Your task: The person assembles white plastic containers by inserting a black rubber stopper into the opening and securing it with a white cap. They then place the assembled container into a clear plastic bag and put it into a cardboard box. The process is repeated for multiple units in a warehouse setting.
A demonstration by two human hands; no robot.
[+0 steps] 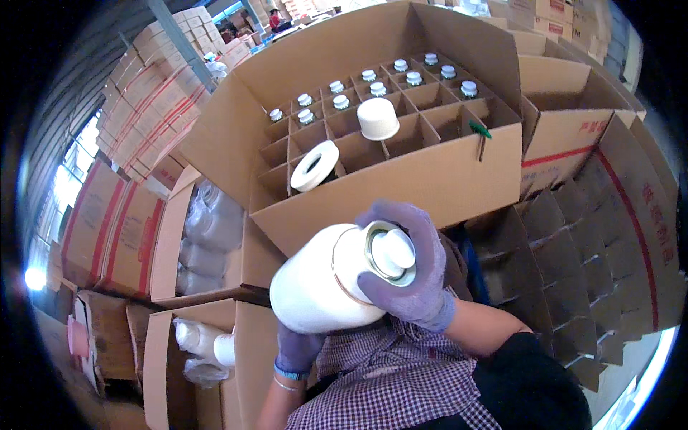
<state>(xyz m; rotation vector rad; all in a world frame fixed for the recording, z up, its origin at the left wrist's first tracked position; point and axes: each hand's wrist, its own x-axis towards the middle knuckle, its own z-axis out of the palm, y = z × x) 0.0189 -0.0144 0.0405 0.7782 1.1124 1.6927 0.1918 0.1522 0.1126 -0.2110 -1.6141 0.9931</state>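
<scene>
A large white vacuum flask (308, 287) lies tilted across my lap, its metal-rimmed neck and white stopper (393, 249) toward the right. My right hand (426, 287), in a purple-grey glove, wraps round the shoulder and neck with thumb and fingers on either side of the stopper. Under the body, my gloved left hand (297, 350) supports the flask, its fingers hidden behind it. Just beyond, a white cup (378, 119) and a white ring-shaped part (315, 166) rest on the dividers of an open carton (401, 183).
Several white-capped bottles (340, 102) stand in the carton's far compartments. A green-handled tool (480, 130) hangs on its near edge. Cartons with plastic-wrapped white items (208, 244) stand at left. Cardboard divider grids (559, 265) fill the right side. Stacked cartons (150, 93) rise behind.
</scene>
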